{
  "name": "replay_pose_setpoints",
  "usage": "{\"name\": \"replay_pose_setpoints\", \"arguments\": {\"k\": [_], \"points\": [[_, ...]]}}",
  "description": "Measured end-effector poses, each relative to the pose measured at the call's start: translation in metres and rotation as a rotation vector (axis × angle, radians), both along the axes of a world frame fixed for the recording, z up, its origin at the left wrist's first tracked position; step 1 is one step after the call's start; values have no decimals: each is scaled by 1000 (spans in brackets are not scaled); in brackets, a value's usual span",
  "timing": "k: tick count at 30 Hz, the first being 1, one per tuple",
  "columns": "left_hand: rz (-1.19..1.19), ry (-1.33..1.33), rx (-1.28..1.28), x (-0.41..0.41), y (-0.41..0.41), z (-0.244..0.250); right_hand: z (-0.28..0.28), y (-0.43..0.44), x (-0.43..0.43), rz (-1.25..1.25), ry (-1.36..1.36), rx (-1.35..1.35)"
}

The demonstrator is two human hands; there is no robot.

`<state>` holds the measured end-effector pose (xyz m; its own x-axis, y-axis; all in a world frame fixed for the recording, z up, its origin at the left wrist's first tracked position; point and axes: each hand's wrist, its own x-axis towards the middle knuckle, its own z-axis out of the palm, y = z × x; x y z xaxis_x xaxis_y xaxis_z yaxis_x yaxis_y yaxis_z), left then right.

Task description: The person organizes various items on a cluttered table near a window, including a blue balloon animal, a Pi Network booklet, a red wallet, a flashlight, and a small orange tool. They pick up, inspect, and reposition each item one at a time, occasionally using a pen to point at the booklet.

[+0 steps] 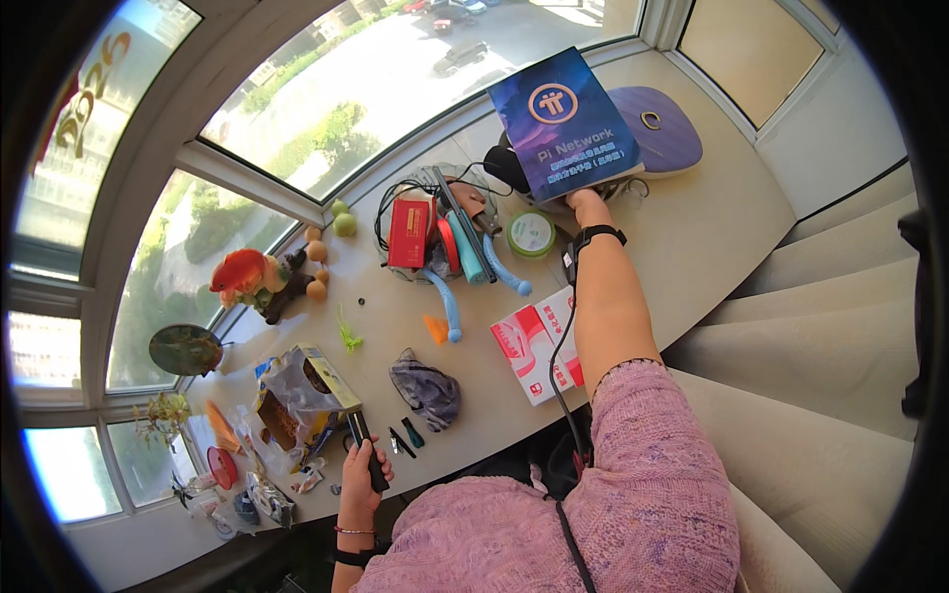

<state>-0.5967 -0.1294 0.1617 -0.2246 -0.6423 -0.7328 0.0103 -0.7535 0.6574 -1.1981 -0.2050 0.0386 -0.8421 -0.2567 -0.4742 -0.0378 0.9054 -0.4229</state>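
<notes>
My left hand (365, 471) is closed around a slim black object (377, 474), upright at the table's near edge; what it is I cannot tell. My right hand (585, 201) reaches to the lower edge of a blue and purple booklet (563, 133), fingers hidden beneath it. The booklet lies tilted over a basket of things and partly over a purple rounded case (660, 132). Just left of my right wrist stands a round green tub with a white lid (531, 233). Red and white boxes (535, 345) lie left of my forearm.
A glass bowl (415, 278) holds a red box, a blue-handled massager and cables. A grey cloth (425, 389), small tools (402, 439), an opened carton with a plastic bag (304, 396), a goldfish figurine (245, 276), a round mirror (185, 350) and green fruit (343, 224) stand about the table.
</notes>
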Motion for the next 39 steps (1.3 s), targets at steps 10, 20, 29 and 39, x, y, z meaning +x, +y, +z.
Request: {"name": "replay_pose_setpoints", "arguments": {"k": [10, 20, 29, 39], "points": [[44, 18, 26, 4, 5, -3, -2, -4, -1, 200, 69, 140], [3, -14, 6, -2, 8, -2, 16, -4, 17, 445, 375, 180], [-9, -13, 16, -4, 4, -5, -17, 35, 5, 576, 542, -151], [-30, -15, 30, -2, 4, -9, -40, 0, -16, 508, 6, -247]]}}
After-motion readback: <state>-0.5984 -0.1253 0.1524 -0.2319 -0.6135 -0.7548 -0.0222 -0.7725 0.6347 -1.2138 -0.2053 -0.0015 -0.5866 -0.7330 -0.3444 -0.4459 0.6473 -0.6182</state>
